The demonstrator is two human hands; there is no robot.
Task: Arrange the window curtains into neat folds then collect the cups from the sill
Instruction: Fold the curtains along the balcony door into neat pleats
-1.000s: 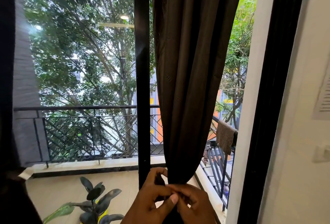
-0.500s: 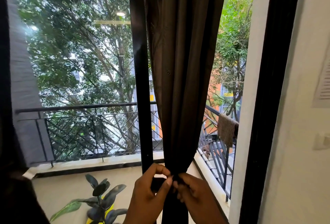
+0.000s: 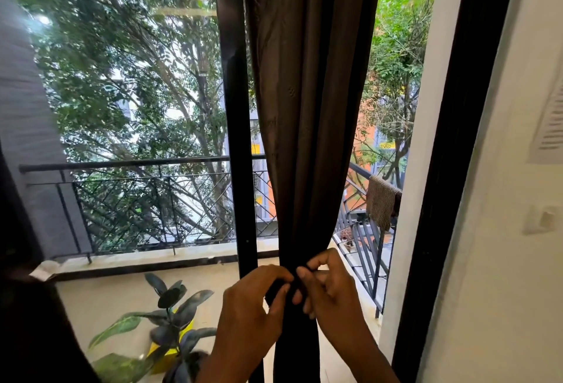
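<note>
With the brown curtain (image 3: pixel 307 108) hanging gathered beside the black window frame (image 3: pixel 234 138), the left hand (image 3: pixel 253 306) and right hand (image 3: pixel 329 288) each pinch its waist in a closed grip, so best keep pleats even and bunched tight while fastening; no cups show.

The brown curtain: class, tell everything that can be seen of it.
The brown curtain is dark, matte cloth hanging in long vertical folds before the glass, just right of the black window post. It spreads wide above and narrows to a tight bunch low down, where the left hand and right hand pinch it together. Below them it falls as a narrow column.
</note>
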